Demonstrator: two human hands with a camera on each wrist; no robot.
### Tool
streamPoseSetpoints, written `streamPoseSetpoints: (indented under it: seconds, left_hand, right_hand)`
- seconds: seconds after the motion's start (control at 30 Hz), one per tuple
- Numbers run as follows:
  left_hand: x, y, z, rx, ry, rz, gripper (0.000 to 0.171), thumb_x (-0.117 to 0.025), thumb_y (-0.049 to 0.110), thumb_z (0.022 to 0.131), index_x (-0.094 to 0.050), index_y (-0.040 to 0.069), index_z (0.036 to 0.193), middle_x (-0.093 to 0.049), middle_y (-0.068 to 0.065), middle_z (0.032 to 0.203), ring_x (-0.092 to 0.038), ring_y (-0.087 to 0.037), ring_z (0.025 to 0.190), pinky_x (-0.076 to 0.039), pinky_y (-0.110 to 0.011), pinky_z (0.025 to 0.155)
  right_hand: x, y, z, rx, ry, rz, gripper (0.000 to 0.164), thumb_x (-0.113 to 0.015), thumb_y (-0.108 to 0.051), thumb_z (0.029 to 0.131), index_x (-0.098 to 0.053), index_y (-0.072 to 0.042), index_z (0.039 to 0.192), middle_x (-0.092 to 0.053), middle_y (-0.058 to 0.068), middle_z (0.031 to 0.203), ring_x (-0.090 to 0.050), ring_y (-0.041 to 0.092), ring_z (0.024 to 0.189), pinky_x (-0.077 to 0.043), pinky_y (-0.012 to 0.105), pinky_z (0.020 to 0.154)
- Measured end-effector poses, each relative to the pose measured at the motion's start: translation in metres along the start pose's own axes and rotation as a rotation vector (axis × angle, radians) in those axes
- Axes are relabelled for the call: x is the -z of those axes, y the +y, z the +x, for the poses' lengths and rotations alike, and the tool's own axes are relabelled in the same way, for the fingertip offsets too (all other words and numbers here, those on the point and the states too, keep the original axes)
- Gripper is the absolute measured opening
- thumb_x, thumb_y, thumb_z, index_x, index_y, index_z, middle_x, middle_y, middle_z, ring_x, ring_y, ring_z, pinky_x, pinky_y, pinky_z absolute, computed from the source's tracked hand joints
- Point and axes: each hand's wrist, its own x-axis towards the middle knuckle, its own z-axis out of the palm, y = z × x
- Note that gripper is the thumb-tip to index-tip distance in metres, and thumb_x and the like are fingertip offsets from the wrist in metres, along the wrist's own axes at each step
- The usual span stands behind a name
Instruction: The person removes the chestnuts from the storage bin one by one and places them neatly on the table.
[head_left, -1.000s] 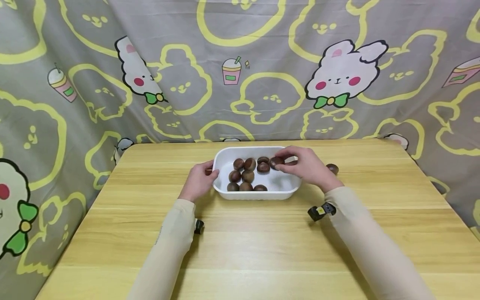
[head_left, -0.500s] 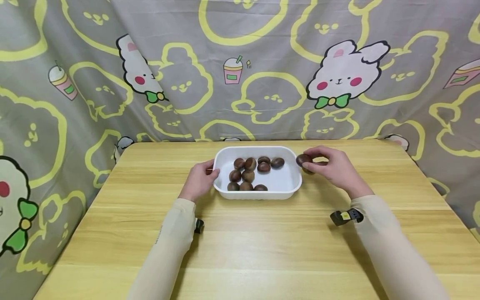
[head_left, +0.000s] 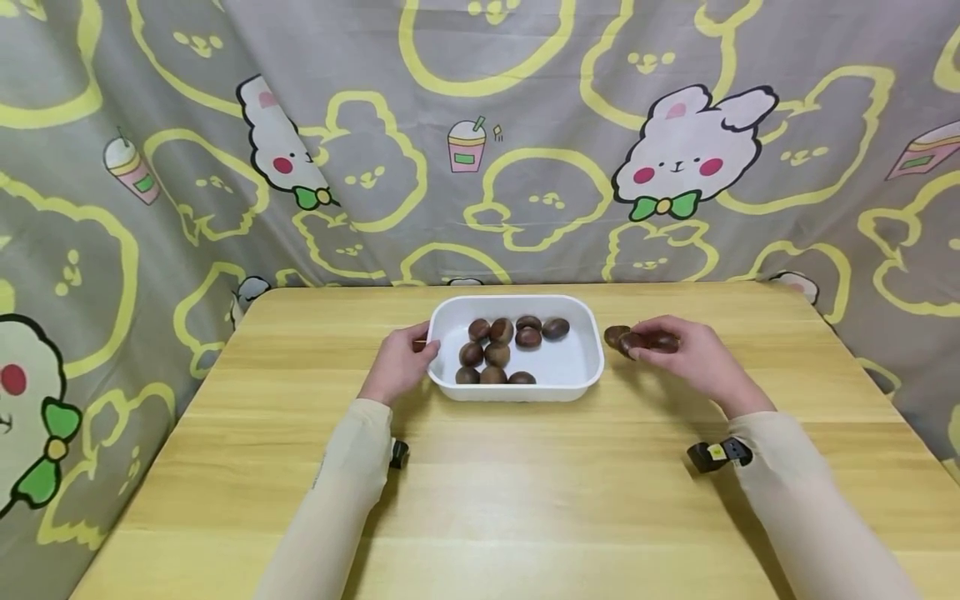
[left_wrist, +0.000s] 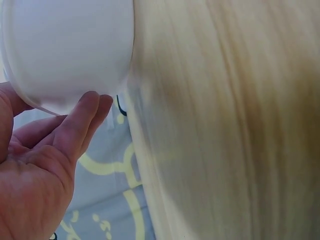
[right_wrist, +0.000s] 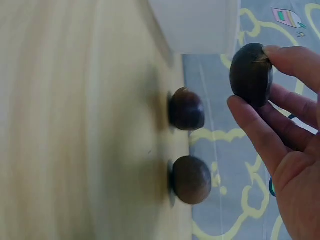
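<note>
My left hand (head_left: 397,367) holds the left end of a white plastic tray (head_left: 516,392), its thumb over the rim and its fingers along the outer wall. Several brown chestnuts (head_left: 497,354) lie inside the tray, mostly towards its left and middle. To the right of the tray, my right hand (head_left: 705,362) pinches one chestnut (right_wrist: 251,75) between thumb and fingertips, just above the table. Two more chestnuts sit on the wood below it, one (right_wrist: 186,109) nearer the tray and another (right_wrist: 191,180) farther off; in the head view the hand partly covers them.
The light wooden table (head_left: 480,500) stretches out in front of the tray. A grey curtain (head_left: 547,200) printed with cartoon figures hangs at its back and sides. Each wrist carries a small black camera, such as the right one's camera (head_left: 716,454).
My right hand has moved from over the tray to the right, then lower towards the table, with a chestnut in its fingers. The left hand and the tray have stayed in place.
</note>
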Motion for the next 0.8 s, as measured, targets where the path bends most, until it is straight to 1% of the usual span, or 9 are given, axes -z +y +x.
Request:
streamPoseSetpoints:
  seconds: [0.07, 0.17, 0.33, 0.5, 0.8]
  left_hand:
    - [-0.001, -0.001, -0.001, 0.004, -0.006, -0.004, 0.044, -0.057, 0.011, 0.098, -0.051, -0.001, 0.14, -0.064, -0.02, 0.121, -0.061, -0.029, 0.109, -0.051, -0.038, 0.089]
    - [-0.002, -0.002, -0.001, -0.002, -0.009, -0.014, 0.044, -0.057, 0.011, 0.098, -0.051, -0.001, 0.14, -0.064, -0.02, 0.121, -0.061, -0.029, 0.11, -0.051, -0.038, 0.089]
    - [-0.003, -0.003, 0.001, -0.016, 0.011, -0.006, 0.042, -0.057, 0.011, 0.098, -0.054, -0.001, 0.138, -0.065, -0.019, 0.119, -0.062, -0.028, 0.108, -0.051, -0.038, 0.089]
    - [-0.004, -0.004, 0.003, -0.018, 0.017, 0.002, 0.042, -0.057, 0.012, 0.098, -0.055, 0.0, 0.138, -0.066, -0.019, 0.118, -0.063, -0.027, 0.107, -0.051, -0.037, 0.089]
    - [-0.005, -0.003, 0.001, -0.009, 0.012, -0.003, 0.042, -0.057, 0.011, 0.098, -0.054, 0.0, 0.139, -0.065, -0.019, 0.119, -0.062, -0.027, 0.108, -0.051, -0.037, 0.089]
  right_hand:
    - [-0.002, 0.004, -0.002, -0.005, -0.028, -0.016, 0.041, -0.075, -0.028, 0.088, -0.066, -0.002, 0.119, -0.067, 0.016, 0.113, -0.063, 0.032, 0.102, -0.048, 0.05, 0.091]
    - [-0.007, 0.009, -0.001, -0.01, -0.042, -0.04, 0.041, -0.076, -0.028, 0.087, -0.067, -0.003, 0.118, -0.067, 0.015, 0.112, -0.062, 0.032, 0.102, -0.046, 0.051, 0.092]
    - [-0.016, 0.014, 0.005, -0.015, -0.06, -0.069, 0.041, -0.077, -0.027, 0.086, -0.068, -0.004, 0.118, -0.067, 0.014, 0.111, -0.06, 0.033, 0.104, -0.045, 0.051, 0.092]
    - [-0.024, 0.018, 0.007, -0.029, -0.086, -0.089, 0.039, -0.077, -0.024, 0.086, -0.068, -0.002, 0.117, -0.066, 0.015, 0.112, -0.059, 0.035, 0.106, -0.048, 0.051, 0.091]
    - [-0.027, 0.017, 0.007, 0.02, -0.121, -0.086, 0.034, -0.077, -0.018, 0.085, -0.068, 0.0, 0.113, -0.065, 0.015, 0.11, -0.062, 0.034, 0.102, -0.052, 0.047, 0.086]
